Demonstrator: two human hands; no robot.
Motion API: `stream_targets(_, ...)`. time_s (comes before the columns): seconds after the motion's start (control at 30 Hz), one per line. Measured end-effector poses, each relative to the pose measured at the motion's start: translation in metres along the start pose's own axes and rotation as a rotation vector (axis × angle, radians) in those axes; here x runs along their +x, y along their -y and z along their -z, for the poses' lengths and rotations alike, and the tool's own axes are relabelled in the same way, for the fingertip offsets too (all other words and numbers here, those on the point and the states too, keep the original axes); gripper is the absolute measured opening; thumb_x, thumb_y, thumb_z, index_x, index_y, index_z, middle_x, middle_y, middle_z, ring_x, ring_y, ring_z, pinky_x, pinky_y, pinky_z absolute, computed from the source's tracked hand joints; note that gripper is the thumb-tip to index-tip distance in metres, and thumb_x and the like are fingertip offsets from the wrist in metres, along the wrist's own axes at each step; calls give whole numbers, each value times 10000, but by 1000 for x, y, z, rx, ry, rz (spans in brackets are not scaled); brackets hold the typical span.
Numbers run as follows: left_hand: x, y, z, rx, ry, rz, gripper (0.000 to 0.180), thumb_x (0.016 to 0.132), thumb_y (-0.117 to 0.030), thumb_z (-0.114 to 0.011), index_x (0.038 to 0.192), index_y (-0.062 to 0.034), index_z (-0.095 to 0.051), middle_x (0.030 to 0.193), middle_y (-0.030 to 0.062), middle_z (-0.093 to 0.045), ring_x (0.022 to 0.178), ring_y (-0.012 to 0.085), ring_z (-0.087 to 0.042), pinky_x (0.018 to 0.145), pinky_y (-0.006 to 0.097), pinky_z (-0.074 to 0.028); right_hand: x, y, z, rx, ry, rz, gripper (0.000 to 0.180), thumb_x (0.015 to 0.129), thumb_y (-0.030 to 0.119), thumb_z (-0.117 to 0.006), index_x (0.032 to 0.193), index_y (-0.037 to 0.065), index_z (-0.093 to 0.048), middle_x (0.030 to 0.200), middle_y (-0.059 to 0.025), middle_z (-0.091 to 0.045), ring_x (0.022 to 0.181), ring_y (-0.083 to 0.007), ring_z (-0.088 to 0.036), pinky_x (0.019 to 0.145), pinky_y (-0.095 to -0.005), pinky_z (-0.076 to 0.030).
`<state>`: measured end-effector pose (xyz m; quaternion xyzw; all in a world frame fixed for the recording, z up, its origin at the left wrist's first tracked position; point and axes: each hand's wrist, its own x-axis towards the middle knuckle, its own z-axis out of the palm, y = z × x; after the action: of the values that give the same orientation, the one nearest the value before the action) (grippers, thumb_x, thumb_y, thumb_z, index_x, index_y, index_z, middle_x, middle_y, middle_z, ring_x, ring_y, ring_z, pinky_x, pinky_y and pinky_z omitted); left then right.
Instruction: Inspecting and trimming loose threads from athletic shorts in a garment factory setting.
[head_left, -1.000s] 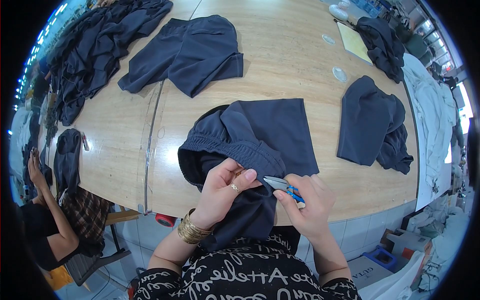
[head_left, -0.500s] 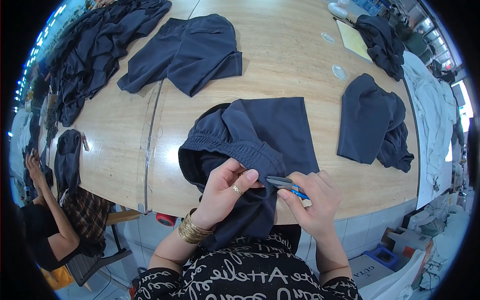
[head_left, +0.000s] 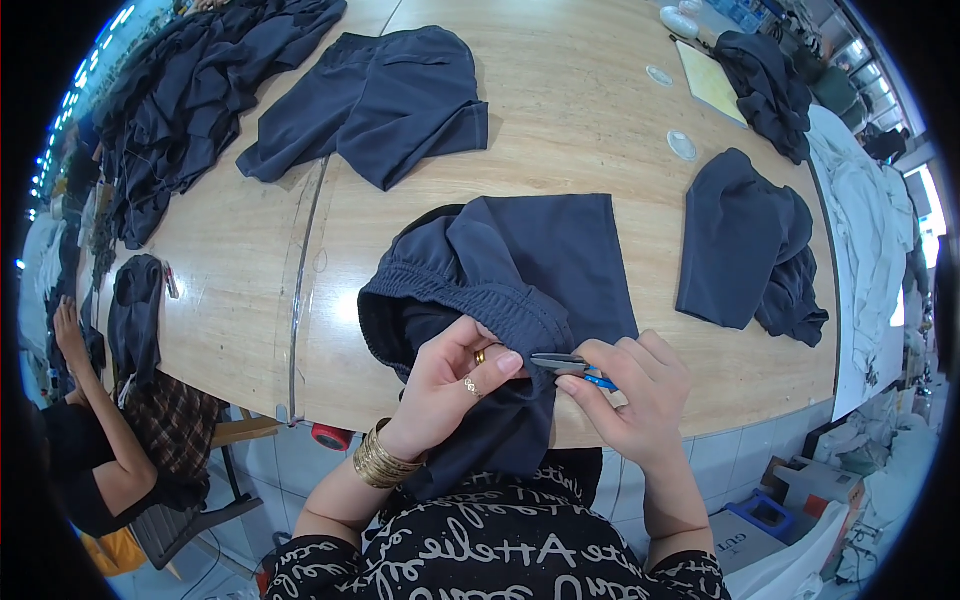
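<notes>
A pair of dark navy shorts (head_left: 560, 245) with a gathered elastic waistband lies at the table's near edge, partly hanging over it. My left hand (head_left: 460, 370) pinches the waistband, its thumb on top and the other fingers partly hidden in the cloth. In my right hand (head_left: 635, 395) is a pair of small thread snips (head_left: 562, 362) with grey blades and blue handles. The blades point left and lie against the waistband, close to my left thumb. Whether a thread is between them is too small to tell.
More navy shorts (head_left: 410, 95) lie flat farther back, and a folded pair (head_left: 735, 240) rests at right. A large dark garment pile (head_left: 190, 110) covers the far left. At left, another person's arm (head_left: 100, 400) reaches to the table (head_left: 230, 290). White cloth (head_left: 855, 230) lines the right side.
The snips and my right hand have shifted slightly, with the blades still at the waistband. My left thumb has moved a little to the right. The other person's hand at left has also moved.
</notes>
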<state>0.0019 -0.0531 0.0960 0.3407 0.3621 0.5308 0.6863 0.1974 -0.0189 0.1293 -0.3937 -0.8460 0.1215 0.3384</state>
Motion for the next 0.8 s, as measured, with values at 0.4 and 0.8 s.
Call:
stream_targets(0.4,0,-5,3,34,44,15,174,901,-70,-573,1036,20,-512,973,58,-587,885,80,-565,806,229,-463,9,-6,5,-89,-1,99,243,631,236,-764,794,116,-630,601,34,-487,534,-149,-402,480,-273,-304)
stream_targets(0.8,4,0,3,58,10,37,109,901,-85,-582,945,-3,-526,884,33,-593,839,75,-578,770,217,-460,2,-4,-1,347,-16,-225,207,675,165,-771,799,85,-627,600,-1,-537,518,-160,-416,461,-283,-315)
